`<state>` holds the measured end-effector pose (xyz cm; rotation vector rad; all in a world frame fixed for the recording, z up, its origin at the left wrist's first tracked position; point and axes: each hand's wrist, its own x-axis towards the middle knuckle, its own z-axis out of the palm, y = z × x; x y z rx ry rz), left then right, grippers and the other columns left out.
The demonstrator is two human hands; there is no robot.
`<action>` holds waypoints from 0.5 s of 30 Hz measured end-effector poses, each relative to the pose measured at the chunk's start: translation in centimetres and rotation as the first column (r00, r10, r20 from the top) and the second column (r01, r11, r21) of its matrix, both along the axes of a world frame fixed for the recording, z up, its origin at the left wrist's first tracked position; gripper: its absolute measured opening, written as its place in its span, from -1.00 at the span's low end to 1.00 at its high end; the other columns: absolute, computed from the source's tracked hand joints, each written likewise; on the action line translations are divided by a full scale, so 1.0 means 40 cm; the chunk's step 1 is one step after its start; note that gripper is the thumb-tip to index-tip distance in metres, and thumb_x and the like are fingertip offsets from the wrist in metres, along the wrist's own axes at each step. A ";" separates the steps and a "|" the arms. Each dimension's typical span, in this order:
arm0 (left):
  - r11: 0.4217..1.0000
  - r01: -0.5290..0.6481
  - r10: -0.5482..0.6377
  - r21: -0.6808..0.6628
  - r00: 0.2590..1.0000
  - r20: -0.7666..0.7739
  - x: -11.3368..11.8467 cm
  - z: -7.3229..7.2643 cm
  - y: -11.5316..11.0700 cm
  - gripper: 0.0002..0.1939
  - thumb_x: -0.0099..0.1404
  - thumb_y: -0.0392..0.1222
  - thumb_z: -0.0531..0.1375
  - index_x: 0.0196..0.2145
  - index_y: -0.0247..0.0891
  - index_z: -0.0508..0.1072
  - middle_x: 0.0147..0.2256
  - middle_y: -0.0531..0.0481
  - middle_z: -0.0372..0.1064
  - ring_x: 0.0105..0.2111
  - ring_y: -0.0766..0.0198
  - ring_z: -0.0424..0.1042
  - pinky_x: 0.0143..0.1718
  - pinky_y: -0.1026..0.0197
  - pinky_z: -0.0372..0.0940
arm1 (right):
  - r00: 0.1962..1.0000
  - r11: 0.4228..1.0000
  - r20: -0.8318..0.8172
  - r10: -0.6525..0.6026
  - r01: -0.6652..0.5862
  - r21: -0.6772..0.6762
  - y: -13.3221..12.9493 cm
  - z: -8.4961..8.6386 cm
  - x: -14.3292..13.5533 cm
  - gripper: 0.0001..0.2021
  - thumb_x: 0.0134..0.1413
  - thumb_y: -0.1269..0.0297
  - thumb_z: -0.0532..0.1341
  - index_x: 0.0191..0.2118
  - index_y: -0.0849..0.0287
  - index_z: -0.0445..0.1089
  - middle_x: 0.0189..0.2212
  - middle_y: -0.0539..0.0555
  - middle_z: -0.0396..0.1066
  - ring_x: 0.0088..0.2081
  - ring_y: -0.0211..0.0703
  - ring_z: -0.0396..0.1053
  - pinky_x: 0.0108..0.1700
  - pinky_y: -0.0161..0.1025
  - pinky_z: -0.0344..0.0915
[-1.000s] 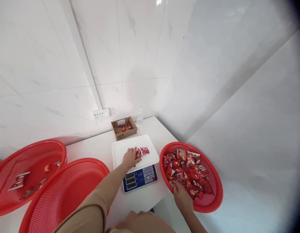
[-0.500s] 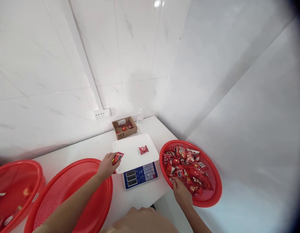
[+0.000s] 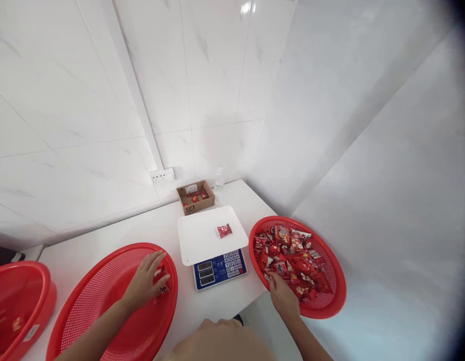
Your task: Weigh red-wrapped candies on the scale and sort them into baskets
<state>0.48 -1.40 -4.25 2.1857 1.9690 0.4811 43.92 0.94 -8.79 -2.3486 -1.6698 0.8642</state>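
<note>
My left hand (image 3: pixel 144 282) is over the right side of the middle red basket (image 3: pixel 82 301), palm down with its fingers spread. Red snack packets (image 3: pixel 162 290) show just under its fingers, inside the basket near the wall. My right hand (image 3: pixel 284 297) crosses the near rim of the right-hand red basket (image 3: pixel 335 296), its fingers closed among the wrapped snacks (image 3: pixel 294 260) that fill it. What those fingers pinch is hidden. Between the two baskets stands a blue digital scale (image 3: pixel 219 269) with a white tray (image 3: pixel 202 235), on which one red packet (image 3: pixel 224 230) lies.
Behind the scale sits a small cardboard box (image 3: pixel 197 204) with red packets inside. A clear plastic bottle (image 3: pixel 219 178) stands beside it at the wall. Another red basket (image 3: pixel 33 306) is at the far left. The right-hand basket overhangs the edge of the white table (image 3: pixel 202 306).
My left hand has moved left and down from the tray's edge to over the middle basket, and its fingers have opened from the red packet. My right hand stays at the right-hand basket.
</note>
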 end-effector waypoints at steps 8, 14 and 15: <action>0.925 0.371 -0.373 -0.083 0.928 -0.012 0.307 -0.025 0.268 -0.50 0.30 -0.04 -0.01 0.19 -0.11 0.14 0.28 -0.11 -0.11 0.26 0.02 -0.10 0.20 -0.08 -0.01 | 1.000 1.000 0.008 -0.014 0.014 -0.016 0.001 0.016 -0.010 -0.56 0.17 0.22 -0.20 0.05 0.05 0.26 0.12 0.02 0.26 0.04 -0.09 0.29 -0.06 -0.22 0.20; 0.882 0.355 -0.370 -0.311 0.929 0.010 0.467 -0.033 0.407 -0.51 0.26 -0.23 0.02 0.16 -0.09 0.20 0.24 -0.18 -0.06 0.24 -0.07 -0.10 0.17 -0.17 -0.08 | 0.999 0.999 -0.010 -0.031 0.031 0.031 0.000 0.002 -0.010 -0.58 0.17 0.23 -0.17 0.01 -0.01 0.31 0.06 -0.01 0.32 0.01 -0.15 0.31 -0.10 -0.28 0.21; 0.878 0.356 -0.371 -0.319 0.929 0.017 0.475 -0.032 0.418 -0.51 0.24 -0.28 0.03 0.14 -0.11 0.22 0.19 -0.21 0.03 0.21 -0.06 -0.01 0.14 -0.14 -0.02 | 0.999 0.999 -0.011 -0.032 0.033 0.032 0.001 -0.002 -0.010 -0.58 0.16 0.23 -0.17 0.00 0.00 0.31 0.06 0.00 0.32 0.01 -0.16 0.31 -0.10 -0.29 0.21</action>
